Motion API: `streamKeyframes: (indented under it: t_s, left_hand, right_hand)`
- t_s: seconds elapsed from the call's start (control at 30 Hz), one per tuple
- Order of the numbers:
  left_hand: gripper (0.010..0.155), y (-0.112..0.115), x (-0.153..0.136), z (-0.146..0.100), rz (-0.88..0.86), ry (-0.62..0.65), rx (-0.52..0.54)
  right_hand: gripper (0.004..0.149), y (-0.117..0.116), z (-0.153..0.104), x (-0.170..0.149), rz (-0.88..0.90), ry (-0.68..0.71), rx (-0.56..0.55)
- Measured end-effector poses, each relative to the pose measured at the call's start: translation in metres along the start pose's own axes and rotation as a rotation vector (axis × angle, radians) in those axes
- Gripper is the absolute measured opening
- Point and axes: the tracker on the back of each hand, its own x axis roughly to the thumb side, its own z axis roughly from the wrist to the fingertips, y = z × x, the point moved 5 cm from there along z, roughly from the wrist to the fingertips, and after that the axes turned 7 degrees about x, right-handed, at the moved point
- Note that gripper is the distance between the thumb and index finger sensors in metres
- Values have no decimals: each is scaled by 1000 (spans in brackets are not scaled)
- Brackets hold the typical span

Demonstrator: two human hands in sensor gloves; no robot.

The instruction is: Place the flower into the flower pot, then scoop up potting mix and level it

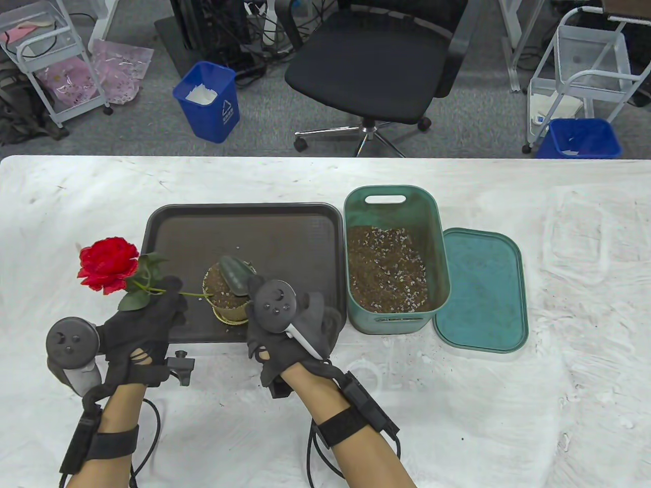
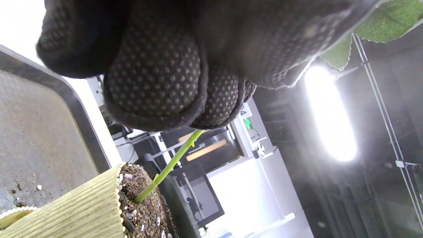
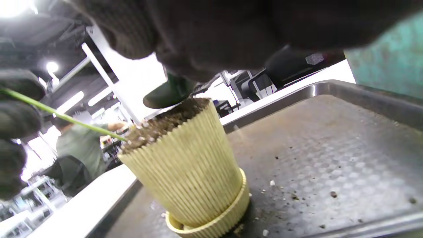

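A red rose (image 1: 108, 264) leans far to the left, its green stem (image 2: 168, 167) running into the soil of a ribbed yellow flower pot (image 3: 188, 165) on the dark tray (image 1: 285, 229). My left hand (image 1: 152, 312) pinches the stem (image 1: 196, 294) just left of the pot (image 1: 226, 300). My right hand (image 1: 290, 317) grips a trowel by its white handle (image 1: 305, 344); the green blade (image 1: 235, 273) lies on the potting mix in the pot. The blade (image 3: 167, 94) shows at the pot's far rim in the right wrist view.
A green tub (image 1: 389, 203) half full of potting mix (image 1: 387, 269) stands right of the tray, its lid (image 1: 480, 290) flat beside it. Soil crumbs dot the tray. An office chair (image 1: 376, 66) and blue bins (image 1: 208, 99) stand beyond the table's far edge.
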Motion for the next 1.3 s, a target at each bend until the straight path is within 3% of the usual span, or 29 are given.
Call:
streamKeyframes:
  t_s: [0.07,0.17,0.3,0.5,0.73,1.0,1.17,1.3]
  left_hand:
    - [43,0,0,0,1,0,0]
    - [43,0,0,0,0,-2,1]
    - [43,0,0,0,1,2,0]
    - [43,1,0,0,4,5,-2]
    - [43,1,0,-1,6,8,-1]
    - [43,1,0,-1,6,7,-1]
    - [43,0,-1,0,6,4,0]
    - [43,0,0,0,6,5,-1]
  right_hand:
    - [57,0,-13,-2,64,24,-72]
    - [57,-11,-24,-6,6,39,-132]
    - [57,-31,-27,-12,-21,48,-144]
    - [56,-22,-32,8,-113,121,-218]
    - [55,-31,-21,35,-402,148,-136]
    - [55,-11,-13,59,-431,195,-124]
    - [53,-21,-1,63,-557,185,13]
    - [54,-12,0,61,-473,189,-12]
